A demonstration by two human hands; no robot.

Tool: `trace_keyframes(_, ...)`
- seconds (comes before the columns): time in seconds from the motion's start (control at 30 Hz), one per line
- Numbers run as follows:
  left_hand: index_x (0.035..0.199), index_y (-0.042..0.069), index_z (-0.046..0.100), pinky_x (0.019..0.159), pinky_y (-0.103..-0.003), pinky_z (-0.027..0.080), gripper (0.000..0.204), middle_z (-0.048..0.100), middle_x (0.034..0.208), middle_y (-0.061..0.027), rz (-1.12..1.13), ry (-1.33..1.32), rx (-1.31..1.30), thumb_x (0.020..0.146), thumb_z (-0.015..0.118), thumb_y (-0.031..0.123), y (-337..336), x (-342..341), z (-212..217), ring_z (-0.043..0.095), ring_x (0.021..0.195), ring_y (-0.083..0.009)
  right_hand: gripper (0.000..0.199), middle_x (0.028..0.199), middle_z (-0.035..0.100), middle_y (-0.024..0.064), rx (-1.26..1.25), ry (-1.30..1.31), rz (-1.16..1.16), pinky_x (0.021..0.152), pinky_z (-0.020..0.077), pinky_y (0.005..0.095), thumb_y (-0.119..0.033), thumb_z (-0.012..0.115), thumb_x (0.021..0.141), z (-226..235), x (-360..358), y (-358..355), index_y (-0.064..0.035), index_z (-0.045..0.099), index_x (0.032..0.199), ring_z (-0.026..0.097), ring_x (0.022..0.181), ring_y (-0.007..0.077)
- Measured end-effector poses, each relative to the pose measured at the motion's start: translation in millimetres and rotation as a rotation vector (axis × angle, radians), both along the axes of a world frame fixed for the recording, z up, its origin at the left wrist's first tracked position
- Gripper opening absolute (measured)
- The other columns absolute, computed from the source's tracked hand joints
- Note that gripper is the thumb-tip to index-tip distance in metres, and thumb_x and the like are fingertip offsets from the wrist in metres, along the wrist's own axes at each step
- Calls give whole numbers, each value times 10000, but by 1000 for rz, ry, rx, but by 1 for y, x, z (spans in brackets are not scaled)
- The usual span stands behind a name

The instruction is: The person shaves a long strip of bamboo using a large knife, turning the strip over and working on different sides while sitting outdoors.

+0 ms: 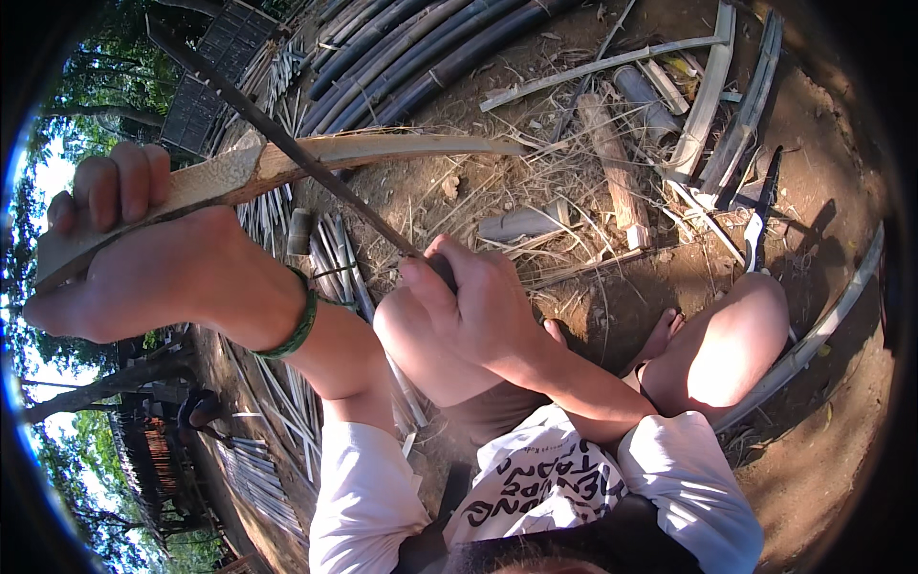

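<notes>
My left hand (186, 263), with a green band round its wrist, is raised at the left and wrapped round the wide end of a long split bamboo piece (354, 148). The piece has a rough node and tapers toward the right. Closed in front of my knees, my right hand (483, 311) grips the near end of a long, dark, narrow blade-like tool (320, 170). That tool slants up to the far left and crosses over the bamboo. Whether its edge touches the bamboo I cannot tell.
Dark bamboo poles (411, 62) lie at the back. A short log (612, 163), split bamboo lengths (708, 96) and shavings cover the ground ahead. A knife (757, 225) stands or lies beyond my right knee. Several thin strips (258, 478) lie at the left; a long curved strip (822, 330) rests at the right.
</notes>
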State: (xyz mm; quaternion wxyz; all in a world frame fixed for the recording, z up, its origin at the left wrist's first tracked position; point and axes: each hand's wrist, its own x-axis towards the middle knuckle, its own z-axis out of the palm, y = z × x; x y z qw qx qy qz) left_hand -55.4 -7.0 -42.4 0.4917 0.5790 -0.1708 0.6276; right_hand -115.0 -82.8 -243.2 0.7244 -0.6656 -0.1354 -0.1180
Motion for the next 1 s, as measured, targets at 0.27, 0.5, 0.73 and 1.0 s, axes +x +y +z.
trace_keyframes(0.27,799,72,446,452,-270,246,656,370,624,-60,-81,-22,52,963,127,621,4,1,2,308,508,-141,308,569,567,183,-163,-60,-44,515,454,433,-281,577,964,2,-6,-5,-7,582,824,602,552,384)
trace_keyframes(0.5,610,101,340,452,-268,274,692,336,570,-41,-223,-55,43,973,97,638,-3,-5,-8,320,481,-157,374,578,565,189,-94,75,-24,513,434,433,-313,585,962,16,-18,-25,13,563,780,599,567,398)
trace_keyframes(0.73,607,136,268,442,-252,223,722,256,551,-19,-262,-47,-9,918,100,766,-27,-2,-35,252,472,-155,487,576,548,211,-205,183,-87,541,424,471,-385,525,990,-17,-6,-39,25,548,730,572,574,431)
trace_keyframes(1.0,734,116,384,431,-249,216,784,311,573,-40,-285,-35,-20,848,119,845,-18,6,-35,266,473,-143,513,549,548,219,-243,208,-161,515,426,460,-395,531,983,-51,30,-32,18,571,680,565,524,396)
